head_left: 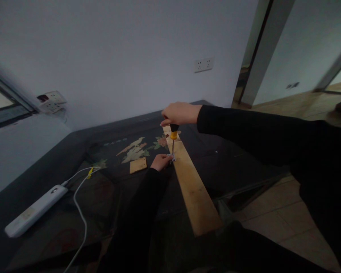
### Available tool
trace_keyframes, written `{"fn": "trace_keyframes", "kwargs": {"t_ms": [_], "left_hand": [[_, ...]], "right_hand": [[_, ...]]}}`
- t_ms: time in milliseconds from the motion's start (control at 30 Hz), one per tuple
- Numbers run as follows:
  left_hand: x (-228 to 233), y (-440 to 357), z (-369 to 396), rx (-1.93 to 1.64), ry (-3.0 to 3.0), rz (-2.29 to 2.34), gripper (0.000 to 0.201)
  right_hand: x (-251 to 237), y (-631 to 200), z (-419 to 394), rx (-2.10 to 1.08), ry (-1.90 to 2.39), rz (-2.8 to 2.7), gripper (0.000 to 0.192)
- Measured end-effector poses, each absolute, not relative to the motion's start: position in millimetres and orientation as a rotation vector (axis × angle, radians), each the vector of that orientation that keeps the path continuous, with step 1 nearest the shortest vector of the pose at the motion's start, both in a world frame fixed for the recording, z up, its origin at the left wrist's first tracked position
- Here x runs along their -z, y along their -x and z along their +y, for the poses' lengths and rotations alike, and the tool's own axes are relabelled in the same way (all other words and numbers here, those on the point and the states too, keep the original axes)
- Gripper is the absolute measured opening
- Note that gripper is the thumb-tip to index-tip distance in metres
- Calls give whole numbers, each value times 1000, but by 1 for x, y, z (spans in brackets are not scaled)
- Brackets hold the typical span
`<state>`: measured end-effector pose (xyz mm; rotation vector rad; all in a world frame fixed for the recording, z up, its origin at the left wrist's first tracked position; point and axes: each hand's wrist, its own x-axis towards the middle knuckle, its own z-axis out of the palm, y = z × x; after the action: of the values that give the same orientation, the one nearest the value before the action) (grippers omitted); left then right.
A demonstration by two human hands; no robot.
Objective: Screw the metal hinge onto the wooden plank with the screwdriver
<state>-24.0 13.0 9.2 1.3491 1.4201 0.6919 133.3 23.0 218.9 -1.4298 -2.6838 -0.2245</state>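
Screwdriver [174, 135], gripped by right hand [182, 113], stood tip-down at small metal piece [170, 156] on long plank's [193, 185] far left edge, left hand [160, 162] pinching that piece; driving looked underway, unfinished.

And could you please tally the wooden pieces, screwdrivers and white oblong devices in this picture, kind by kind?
Wooden: 2 (long board, small square piece)
Screwdriver: 1
White oblong device: 1
Total: 4
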Motion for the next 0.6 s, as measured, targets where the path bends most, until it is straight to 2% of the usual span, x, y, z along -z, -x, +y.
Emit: {"fn": "trace_keyframes", "kwargs": {"t_ms": [100,200,300,400,467,600], "left_hand": [[-10,24,13,-699,-1340,1401,29],[-10,24,13,-704,-1332,1398,30],[-9,24,12,-696,-1344,1404,31],[-9,24,12,-698,-1357,1398,31],[-9,23,12,-695,-1350,1400,30],[-10,23,12,-682,-1320,1406,27]], "right_hand": [[-221,-134,25,184,1278,-2792,32],[-223,-136,28,106,1145,-2888,45],[-221,-137,29,143,1301,-2805,49],[-221,-139,29,193,1390,-2738,43],[-224,-139,29,109,1309,-2814,38],[-229,-138,27,-134,1264,-2907,53]]}}
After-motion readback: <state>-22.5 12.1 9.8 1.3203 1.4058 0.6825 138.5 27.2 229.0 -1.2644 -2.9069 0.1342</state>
